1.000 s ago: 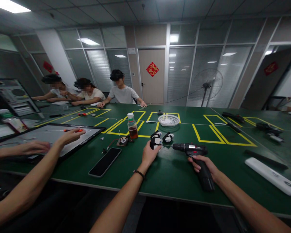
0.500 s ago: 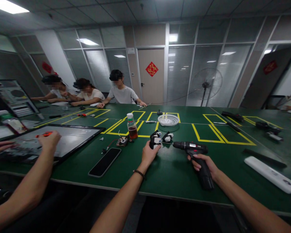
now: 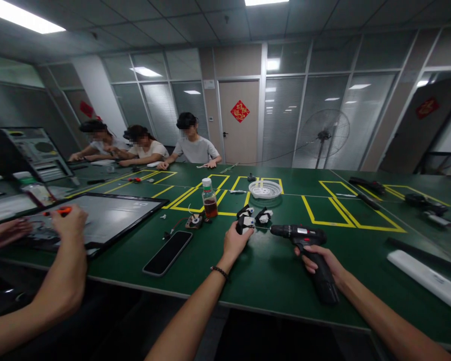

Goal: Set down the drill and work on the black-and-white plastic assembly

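Green table top (image 3: 270, 271) lies under both my forearms, and I take the black cordless drill (image 3: 304, 243) as my landmark. My right hand (image 3: 319, 258) is wrapped tight round its grip, the battery end nearest me; its barrel runs level across the table, long axis left to right, nose pointing left. Just left of that nose my left hand (image 3: 236, 241) is closed on a small black-and-white part (image 3: 245, 220), which my fingers partly cover, so I cannot make out its shape. A second, similar piece (image 3: 263, 216) sits just beyond the nose.

Further left of the drill lies a dark phone (image 3: 168, 252), then a small device with red wires (image 3: 193, 221) and a bottle of brown liquid (image 3: 209, 197). Far left, a co-worker's hand (image 3: 69, 220) holds an orange-handled tool over a flat screen panel (image 3: 108, 215). Right of the drill a long white bar (image 3: 428, 281) is cut off by the frame edge. Beyond the drill stands a white basket (image 3: 265, 189), with yellow tape boxes around, and three people sit at the far end of the table.
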Demonstrator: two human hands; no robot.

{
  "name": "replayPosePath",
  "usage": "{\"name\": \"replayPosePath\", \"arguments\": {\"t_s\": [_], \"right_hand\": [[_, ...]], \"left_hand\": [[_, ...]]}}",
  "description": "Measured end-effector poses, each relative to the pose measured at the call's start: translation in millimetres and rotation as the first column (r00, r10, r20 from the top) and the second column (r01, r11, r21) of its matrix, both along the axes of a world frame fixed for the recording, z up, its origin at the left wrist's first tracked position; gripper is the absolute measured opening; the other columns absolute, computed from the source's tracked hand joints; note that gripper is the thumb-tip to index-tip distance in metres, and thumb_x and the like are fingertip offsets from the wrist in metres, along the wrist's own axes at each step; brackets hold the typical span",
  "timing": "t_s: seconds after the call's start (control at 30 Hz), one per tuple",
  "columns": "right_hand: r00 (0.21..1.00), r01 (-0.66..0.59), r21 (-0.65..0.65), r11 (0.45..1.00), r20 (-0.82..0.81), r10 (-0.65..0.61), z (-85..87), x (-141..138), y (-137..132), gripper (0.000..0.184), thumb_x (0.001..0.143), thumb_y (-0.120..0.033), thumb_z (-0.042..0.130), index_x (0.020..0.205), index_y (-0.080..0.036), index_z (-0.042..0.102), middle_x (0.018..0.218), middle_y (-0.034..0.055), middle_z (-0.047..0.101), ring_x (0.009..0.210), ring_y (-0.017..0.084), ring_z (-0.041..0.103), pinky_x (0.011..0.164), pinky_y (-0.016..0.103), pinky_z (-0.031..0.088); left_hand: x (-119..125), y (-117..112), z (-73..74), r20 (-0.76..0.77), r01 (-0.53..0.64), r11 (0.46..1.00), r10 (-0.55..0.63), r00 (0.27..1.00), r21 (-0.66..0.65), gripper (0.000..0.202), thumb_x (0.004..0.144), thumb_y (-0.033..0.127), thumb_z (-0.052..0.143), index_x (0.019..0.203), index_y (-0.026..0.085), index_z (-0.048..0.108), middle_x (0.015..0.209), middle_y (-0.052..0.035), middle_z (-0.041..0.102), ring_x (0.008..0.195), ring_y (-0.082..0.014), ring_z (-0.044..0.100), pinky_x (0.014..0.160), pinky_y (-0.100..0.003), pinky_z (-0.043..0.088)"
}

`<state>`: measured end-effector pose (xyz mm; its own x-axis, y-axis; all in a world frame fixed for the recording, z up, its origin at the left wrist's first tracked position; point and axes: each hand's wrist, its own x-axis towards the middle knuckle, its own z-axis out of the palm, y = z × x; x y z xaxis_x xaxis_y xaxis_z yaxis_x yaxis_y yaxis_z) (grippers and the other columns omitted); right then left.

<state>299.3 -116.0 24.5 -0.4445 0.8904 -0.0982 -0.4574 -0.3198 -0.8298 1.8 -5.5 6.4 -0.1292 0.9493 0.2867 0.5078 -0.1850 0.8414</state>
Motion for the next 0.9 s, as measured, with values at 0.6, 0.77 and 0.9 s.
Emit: {"name": "replayPosePath", "arguments": {"t_s": [0.6, 0.77, 0.9], "right_hand": [[1.0, -0.001, 0.026, 1.0, 0.03, 0.001, -7.0, 1.4, -0.1, 0.03, 0.092, -0.032, 0.049, 0.099, -0.007, 0.063, 0.051, -0.0035, 0.041, 0.044, 0.008, 0.038, 0.048, 0.021, 0.036], [1.0, 0.006, 0.023, 1.0, 0.029, -0.006, -6.1, -0.5, -0.4, 0.029, 0.091, -0.032, 0.05, 0.099, -0.007, 0.063, 0.051, -0.0038, 0.041, 0.044, 0.008, 0.037, 0.047, 0.02, 0.037], [0.999, 0.02, 0.015, 1.0, 0.038, -0.021, -4.1, -2.2, -1.5, 0.027, 0.089, -0.032, 0.053, 0.098, -0.008, 0.063, 0.05, -0.0041, 0.04, 0.044, 0.008, 0.035, 0.047, 0.02, 0.038]], "left_hand": [[1.1, -5.6, 4.4, -0.048, -0.029, 1.0, 0.029, 0.998, 0.008, 0.056, 0.072, 0.054, 0.069, 0.116, 0.021, 0.058, 0.108, -0.0111, 0.068, 0.096, -0.024, 0.063, 0.078, -0.029, 0.046], [2.0, -8.1, 7.6, -0.076, -0.038, 0.999, 0.038, 0.996, 0.003, 0.054, 0.073, 0.054, 0.069, 0.115, 0.022, 0.058, 0.108, -0.0104, 0.067, 0.095, -0.0238, 0.063, 0.077, -0.029, 0.045], [2.3, -9.6, 8.1, -0.106, -0.059, 0.998, 0.06, 0.993, 0.008, 0.054, 0.073, 0.054, 0.069, 0.114, 0.022, 0.057, 0.106, -0.0105, 0.067, 0.094, -0.0243, 0.063, 0.076, -0.03, 0.045]]}}
